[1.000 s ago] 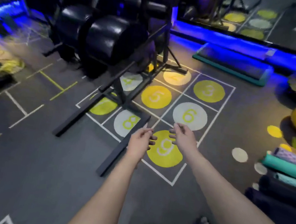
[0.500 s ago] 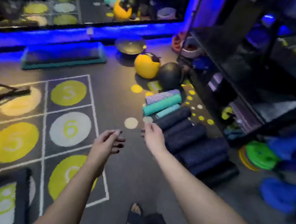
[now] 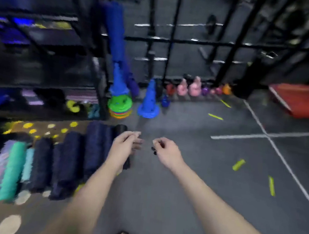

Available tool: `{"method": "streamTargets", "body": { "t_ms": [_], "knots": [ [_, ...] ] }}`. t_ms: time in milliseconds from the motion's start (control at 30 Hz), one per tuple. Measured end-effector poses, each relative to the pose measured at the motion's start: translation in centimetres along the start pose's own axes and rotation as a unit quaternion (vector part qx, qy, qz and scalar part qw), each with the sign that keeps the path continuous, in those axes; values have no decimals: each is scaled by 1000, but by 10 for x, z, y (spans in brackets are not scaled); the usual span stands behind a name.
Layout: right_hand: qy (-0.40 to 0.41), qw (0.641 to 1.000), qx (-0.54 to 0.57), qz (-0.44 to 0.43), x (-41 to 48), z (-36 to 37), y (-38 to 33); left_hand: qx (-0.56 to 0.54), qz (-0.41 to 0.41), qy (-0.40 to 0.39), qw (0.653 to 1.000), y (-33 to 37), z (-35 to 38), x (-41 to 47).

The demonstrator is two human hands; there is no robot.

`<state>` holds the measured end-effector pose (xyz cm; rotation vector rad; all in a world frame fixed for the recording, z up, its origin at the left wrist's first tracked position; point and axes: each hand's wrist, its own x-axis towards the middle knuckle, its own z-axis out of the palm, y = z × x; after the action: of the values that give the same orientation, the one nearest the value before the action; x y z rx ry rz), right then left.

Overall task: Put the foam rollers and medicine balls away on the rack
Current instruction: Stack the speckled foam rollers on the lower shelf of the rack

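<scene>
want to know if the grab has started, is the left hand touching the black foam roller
Cannot tell. Head view: left hand overlaps the black foam roller; blur hides any gap.

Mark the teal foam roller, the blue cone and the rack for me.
teal foam roller (image 3: 12, 170): head view, middle of its length.
blue cone (image 3: 150, 96): head view, on its tapered body.
rack (image 3: 47, 71): head view, on a dark shelf board.

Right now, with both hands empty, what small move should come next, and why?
Probably lower the left hand onto the black roller just beneath it. Both it and the right hand hold nothing, the foam rollers lie in a row on the floor in front of the rack, and that one is nearest.
</scene>
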<state>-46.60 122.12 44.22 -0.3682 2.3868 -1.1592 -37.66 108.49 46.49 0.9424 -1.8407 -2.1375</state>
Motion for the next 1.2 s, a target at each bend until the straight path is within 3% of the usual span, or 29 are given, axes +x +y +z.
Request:
{"method": "streamTargets", "body": {
  "t_ms": [167, 367, 467, 633, 733, 833, 900, 967, 1067, 1200],
  "knots": [
    [180, 964, 73, 184, -138, -96, 148, 76, -26, -200, 977, -39, 152, -58],
    [283, 900, 117, 308, -299, -137, 242, 133, -53, -367, 919, -97, 265, -183],
    [371, 848, 162, 342, -360, -155, 267, 171, -51, -430, 885, -119, 304, -235],
    [514, 727, 216, 401, -450, -188, 314, 216, -47, -518, 826, -146, 369, -307],
    [544, 670, 247, 441, -487, -200, 343, 253, -41, -568, 782, -163, 400, -336],
    [545, 642, 263, 472, -500, -203, 369, 283, -42, -588, 756, -181, 421, -349],
    [553, 635, 276, 463, -493, -211, 378, 287, -49, -581, 760, -187, 434, -349],
    [544, 650, 279, 451, -478, -223, 387, 277, -56, -565, 775, -187, 447, -345],
    [503, 700, 249, 441, -443, -240, 400, 243, -53, -527, 813, -177, 459, -329],
    [410, 792, 232, 388, -366, -256, 382, 153, -44, -409, 898, -147, 448, -278]
  ]
}}
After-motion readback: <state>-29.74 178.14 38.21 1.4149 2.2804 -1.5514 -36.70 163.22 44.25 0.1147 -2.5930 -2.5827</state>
